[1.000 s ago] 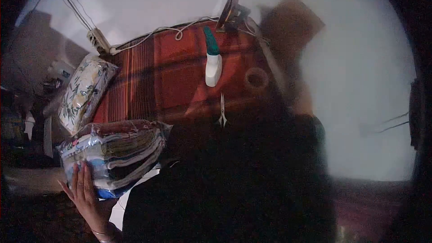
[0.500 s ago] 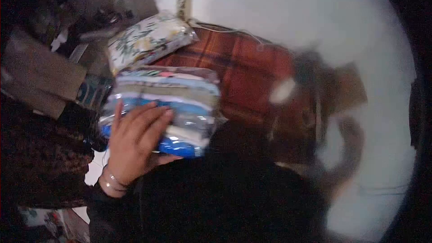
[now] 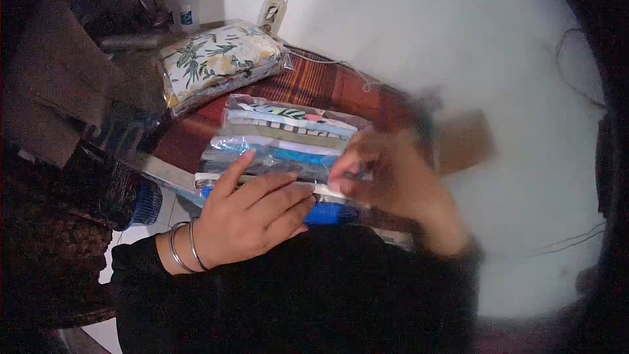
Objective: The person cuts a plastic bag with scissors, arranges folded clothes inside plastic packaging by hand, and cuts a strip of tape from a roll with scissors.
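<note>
A clear plastic bag of folded cloths (image 3: 288, 135) in blue, grey, olive and white lies on a red-brown plaid surface. My left hand (image 3: 259, 216), with bracelets at the wrist, rests open across the bag's near side, its fingers spread. Over the bag's right end is my right hand (image 3: 386, 174), blurred by motion with its fingers curled; whether it grips anything I cannot make out. Behind, to the left, sits another plastic-wrapped bundle (image 3: 223, 59) with a white leaf-patterned cloth.
A power socket block (image 3: 272, 14) with a cable stands behind the leafy bundle. Small bottles (image 3: 187, 16) are at the back left. Cardboard (image 3: 56, 65) leans at the left, and a blue plastic basket (image 3: 145, 203) is below it. A brown piece (image 3: 466, 141) lies at the right.
The bag of cloths has shifted right and now lies flatter. My left hand has moved right with it. My right hand has come in from the right, over the bag's right end.
</note>
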`<state>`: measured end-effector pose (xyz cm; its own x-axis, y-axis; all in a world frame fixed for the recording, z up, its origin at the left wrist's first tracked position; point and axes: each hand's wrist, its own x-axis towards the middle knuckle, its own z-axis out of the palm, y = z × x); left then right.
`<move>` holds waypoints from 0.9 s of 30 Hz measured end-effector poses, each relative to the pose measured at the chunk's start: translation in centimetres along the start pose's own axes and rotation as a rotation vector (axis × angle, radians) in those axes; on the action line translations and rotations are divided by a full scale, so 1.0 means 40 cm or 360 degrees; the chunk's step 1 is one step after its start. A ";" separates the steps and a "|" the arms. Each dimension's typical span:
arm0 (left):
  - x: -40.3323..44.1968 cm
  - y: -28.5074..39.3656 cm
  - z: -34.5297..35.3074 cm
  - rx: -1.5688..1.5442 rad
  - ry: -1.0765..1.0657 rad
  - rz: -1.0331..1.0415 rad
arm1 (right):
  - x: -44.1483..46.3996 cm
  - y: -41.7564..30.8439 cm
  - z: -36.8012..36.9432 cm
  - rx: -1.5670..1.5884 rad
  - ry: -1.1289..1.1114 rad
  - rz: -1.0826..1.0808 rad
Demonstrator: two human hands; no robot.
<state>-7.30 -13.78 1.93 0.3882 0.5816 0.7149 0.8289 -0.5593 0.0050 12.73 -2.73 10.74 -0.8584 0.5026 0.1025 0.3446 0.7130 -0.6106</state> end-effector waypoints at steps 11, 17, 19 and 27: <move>-0.003 -0.011 0.005 -0.0092 0.0047 0.0018 | 0.022 0.042 0.033 0.0126 0.0342 0.0359; -0.002 -0.008 0.008 -0.0135 0.0068 -0.0055 | 0.021 0.007 0.031 -0.0095 0.0255 0.0429; 0.001 -0.007 0.007 -0.0126 0.0068 -0.0058 | 0.014 0.014 0.038 -0.0112 0.0292 0.0341; 0.001 -0.005 0.007 -0.0093 -0.0009 -0.0054 | 0.015 0.045 0.056 -0.0632 0.0629 -0.0133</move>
<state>-7.34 -13.49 1.75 0.3623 0.6041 0.7098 0.8169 -0.5724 0.0701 11.99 -2.25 7.94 -0.7075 0.5270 0.4708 0.4637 0.8490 -0.2533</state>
